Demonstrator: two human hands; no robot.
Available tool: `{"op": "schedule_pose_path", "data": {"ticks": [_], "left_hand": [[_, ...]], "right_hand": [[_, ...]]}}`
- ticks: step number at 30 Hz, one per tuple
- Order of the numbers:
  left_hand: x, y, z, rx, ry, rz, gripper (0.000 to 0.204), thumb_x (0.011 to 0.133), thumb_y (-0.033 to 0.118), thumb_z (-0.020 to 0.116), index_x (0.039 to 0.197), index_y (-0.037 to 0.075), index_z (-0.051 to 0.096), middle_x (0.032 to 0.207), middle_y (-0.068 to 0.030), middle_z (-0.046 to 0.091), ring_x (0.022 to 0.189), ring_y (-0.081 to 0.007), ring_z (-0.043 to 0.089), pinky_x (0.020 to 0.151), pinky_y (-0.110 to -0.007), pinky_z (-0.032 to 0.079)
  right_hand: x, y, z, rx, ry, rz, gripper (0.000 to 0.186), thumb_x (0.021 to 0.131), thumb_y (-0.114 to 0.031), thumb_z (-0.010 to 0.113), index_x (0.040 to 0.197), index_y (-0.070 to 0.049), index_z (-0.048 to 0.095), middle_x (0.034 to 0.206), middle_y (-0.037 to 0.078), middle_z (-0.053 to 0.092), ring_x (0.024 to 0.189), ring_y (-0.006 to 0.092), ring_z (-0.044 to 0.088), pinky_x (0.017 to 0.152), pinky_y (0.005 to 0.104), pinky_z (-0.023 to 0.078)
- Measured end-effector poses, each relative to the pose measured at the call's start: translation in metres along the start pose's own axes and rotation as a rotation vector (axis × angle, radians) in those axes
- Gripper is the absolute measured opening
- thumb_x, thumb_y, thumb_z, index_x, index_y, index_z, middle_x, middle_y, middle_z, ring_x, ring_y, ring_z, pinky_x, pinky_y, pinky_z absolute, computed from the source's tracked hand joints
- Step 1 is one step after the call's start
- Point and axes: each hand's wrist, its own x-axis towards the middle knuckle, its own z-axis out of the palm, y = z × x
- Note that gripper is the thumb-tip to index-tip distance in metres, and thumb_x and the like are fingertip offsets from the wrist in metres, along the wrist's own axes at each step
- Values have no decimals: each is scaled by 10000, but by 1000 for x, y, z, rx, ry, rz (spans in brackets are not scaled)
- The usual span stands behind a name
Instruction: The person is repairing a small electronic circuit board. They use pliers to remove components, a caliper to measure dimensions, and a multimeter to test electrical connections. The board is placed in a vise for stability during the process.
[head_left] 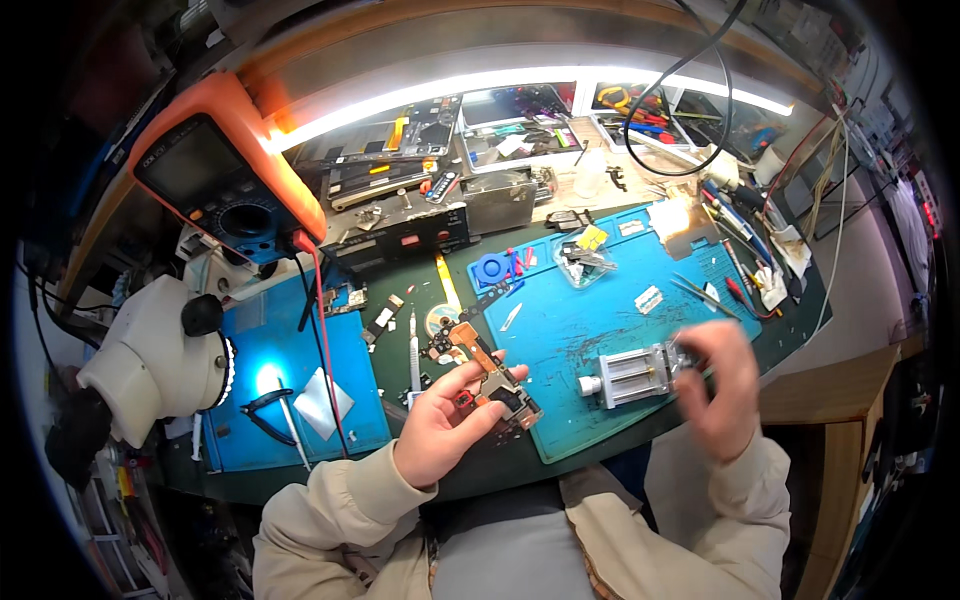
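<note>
My left hand is closed on a phone logic board, a narrow copper-coloured piece with black and silver parts, gripped between thumb and fingers. It is held up above the bench, left of the blue mat. On that mat lies a silver board-holding clamp with rails and a round knob at its left end. My right hand is at the clamp's right end, its fingers curled and smeared by motion. Whether those fingers touch the clamp or hold anything cannot be made out.
An orange multimeter stands at the back left, its red and black leads hanging down. Below it is a white microscope over a second blue mat. Tweezers and pens lie at right. Behind are trays of tools and a looped black cable.
</note>
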Motion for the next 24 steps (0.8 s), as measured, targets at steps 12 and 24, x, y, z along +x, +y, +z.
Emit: {"op": "schedule_pose_path", "data": {"ticks": [12, 24], "left_hand": [[-6, -2, 7, 88, -216, 403, 783, 1016, -14, 562, 1655, 67, 117, 1688, -211, 239, 1486, -299, 418, 1170, -435, 404], [1, 21, -11, -85, -310, -391, 839, 905, 292, 821, 1557, 27, 363, 1466, -184, 541, 1269, -319, 633, 986, -444, 583]], "right_hand": [[30, -45, 90, 1303, -213, 402, 332, 980, -62, 711, 1259, -13, 539, 1033, 52, 676, 944, 93, 631, 846, 270, 534], [87, -49, 59, 537, -582, -464, 313, 881, -64, 742, 1171, -59, 623, 1010, 140, 676, 949, 339, 666, 815, 403, 531]]}}
